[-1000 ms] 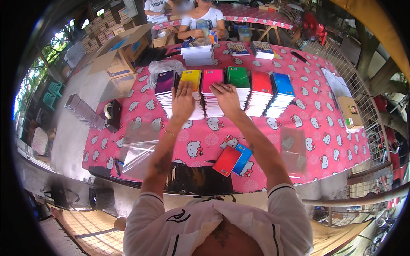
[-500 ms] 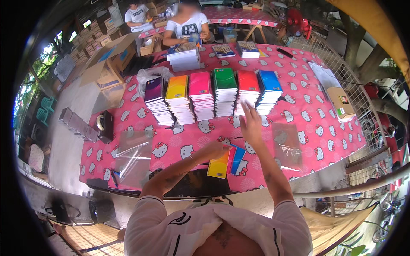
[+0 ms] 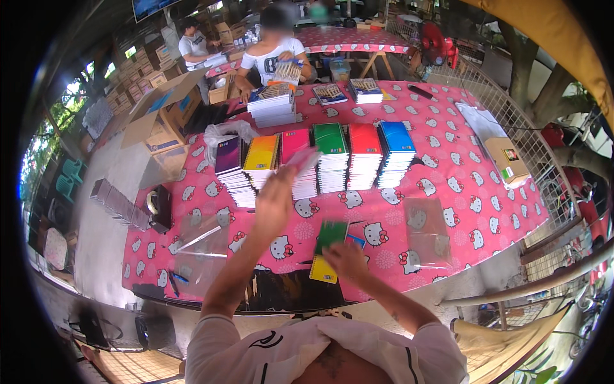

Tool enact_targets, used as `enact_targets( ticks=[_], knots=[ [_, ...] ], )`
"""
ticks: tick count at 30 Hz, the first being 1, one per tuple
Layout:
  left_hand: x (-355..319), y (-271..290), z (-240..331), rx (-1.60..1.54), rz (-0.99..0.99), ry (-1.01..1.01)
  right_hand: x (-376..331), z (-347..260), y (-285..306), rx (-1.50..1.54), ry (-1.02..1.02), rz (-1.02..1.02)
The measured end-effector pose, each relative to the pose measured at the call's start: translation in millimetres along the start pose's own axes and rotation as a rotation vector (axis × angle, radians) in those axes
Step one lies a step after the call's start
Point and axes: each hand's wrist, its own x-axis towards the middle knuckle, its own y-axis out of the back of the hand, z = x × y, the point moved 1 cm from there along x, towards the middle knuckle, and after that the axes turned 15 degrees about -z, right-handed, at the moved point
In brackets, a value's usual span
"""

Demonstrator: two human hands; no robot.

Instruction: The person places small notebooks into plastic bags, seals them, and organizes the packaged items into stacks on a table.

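My left hand (image 3: 276, 198) is closed on a pink notebook (image 3: 303, 161), blurred by motion, in front of the pink notebook stack (image 3: 295, 139). Near the table's front edge, my right hand (image 3: 346, 259) grips a green spiral notebook (image 3: 331, 235) by its lower part. Beneath it lie a yellow notebook (image 3: 323, 271) and a blue notebook (image 3: 357, 240), both partly covered. Beyond my hands stands a row of stacks: purple (image 3: 228, 153), yellow (image 3: 262, 153), the pink one, green (image 3: 330, 141), red (image 3: 365, 139) and blue (image 3: 397, 137).
Clear plastic sheets lie at left (image 3: 202, 246) and right (image 3: 427, 233). A tape dispenser (image 3: 158, 208) stands at the left edge, near pens (image 3: 176, 280). A small carton (image 3: 506, 159) sits far right. Across the table, a person (image 3: 272, 61) handles notebooks by a stack (image 3: 272, 110).
My left hand has gone from the near notebooks to the pink stack and lifted a pink notebook. My right hand has come back from the stacks, and a green notebook now lies under it.
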Motion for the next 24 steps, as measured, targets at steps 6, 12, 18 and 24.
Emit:
enact_targets(
  ticks=[6,12,18,24],
  knots=[
    [-191.4,-91.8,66.2,-0.006,-0.689,-0.082,23.9,56.9,21.6,0.461,-0.244,0.482],
    [-72.4,-57.6,7.6,-0.048,-0.253,0.188,128.4,129.9,130.6,-0.214,-0.238,0.49],
    [-61.1,46.5,-165.8,0.601,-0.073,0.552,127.2,102.1,157.8,0.195,-0.081,0.817],
    [-55.4,63.8,-112.5,0.419,0.023,0.414,22.2,73.9,13.8,0.69,0.088,0.324]
  ],
)
